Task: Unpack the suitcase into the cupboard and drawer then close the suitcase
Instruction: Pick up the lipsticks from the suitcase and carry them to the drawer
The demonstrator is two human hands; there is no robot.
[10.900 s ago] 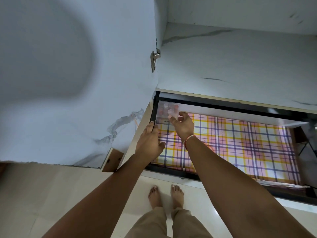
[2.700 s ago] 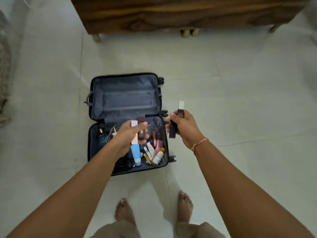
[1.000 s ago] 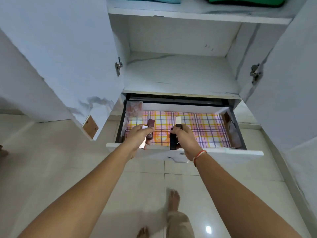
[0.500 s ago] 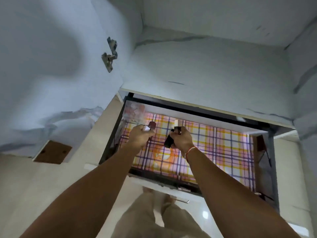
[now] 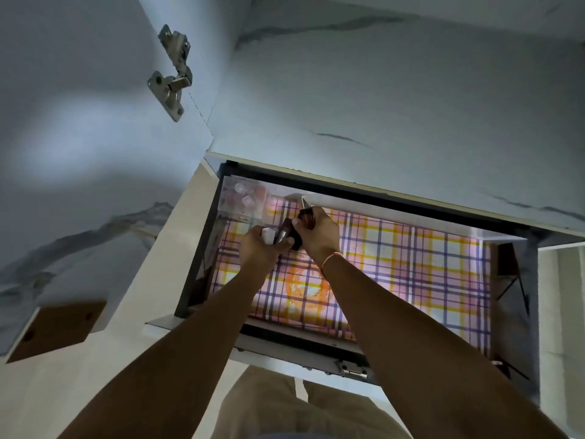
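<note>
While both forearms reach over the pulled-out drawer (image 5: 202, 248), the head view shows the two hands meeting above its rear left part. The left hand (image 5: 258, 247) has its fingers curled round a white-capped item (image 5: 268, 235) and a dark reddish tube (image 5: 282, 233); the right hand (image 5: 318, 234) grips a dark slender stick (image 5: 306, 217) whose pale tip rises from the fist. An orange thread band (image 5: 329, 259) circles the right wrist.

Orientation: the stick's long axis runs from the right palm up and away toward the drawer's back wall, pale end farthest from the person. The reddish tube lies on a similar line, tilted slightly leftward. All three items are held above the drawer floor, not resting on it.

Surface: the drawer floor is covered by a plaid liner (image 5: 411, 270) in pink, yellow and purple. A clear box (image 5: 243, 198) holding small rounded items, too blurred to identify, sits in the rear left corner, just beside the hands.

Surroundings: a white, marble-patterned cupboard shelf (image 5: 395, 99) lies above the drawer; an open cupboard door (image 5: 79, 137) with a metal hinge (image 5: 172, 80) stands at the left.

Clearance: the liner to the right of and nearer than the hands is bare. The drawer's dark rim bounds the left side close to the left hand.
</note>
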